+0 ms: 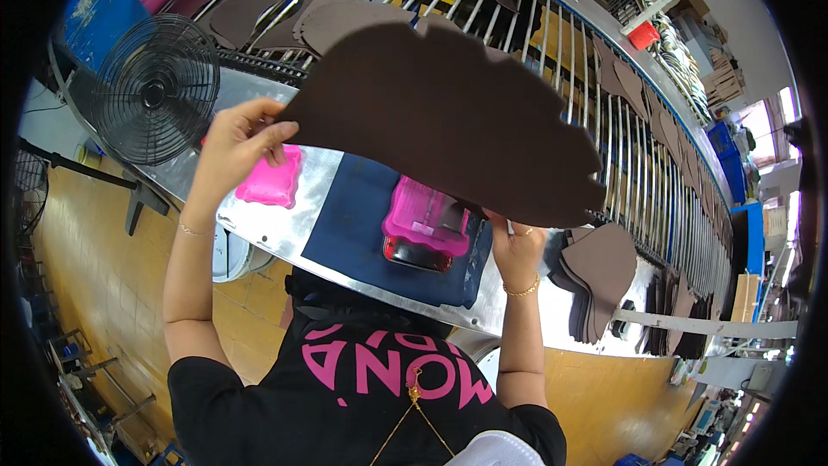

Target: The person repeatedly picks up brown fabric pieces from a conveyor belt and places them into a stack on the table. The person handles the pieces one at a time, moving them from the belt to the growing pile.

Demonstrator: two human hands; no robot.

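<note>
Both my hands hold up a large dark brown cut sheet piece [440, 112] with a curved, notched edge. Its material I cannot make out for certain. My left hand [246, 140] pinches the narrow left tip between thumb and fingers. At the lower right edge, my right hand [517, 252] grips the piece, its fingertips partly hidden behind it. Below the sheet, a pink plastic tray [401, 220] with small things in it rests over a red and black object [418, 255] on a dark blue mat [345, 224]. A second pink container [272, 179] sits near my left hand.
Beyond the metal table [297, 229] runs a rack of metal rods [681, 194] carrying more brown pieces [354, 17]. A black wire fan [155, 91] stands at the left. Stacked brown pieces [602, 267] lie right of my right hand. A white bucket [231, 255] stands below the table.
</note>
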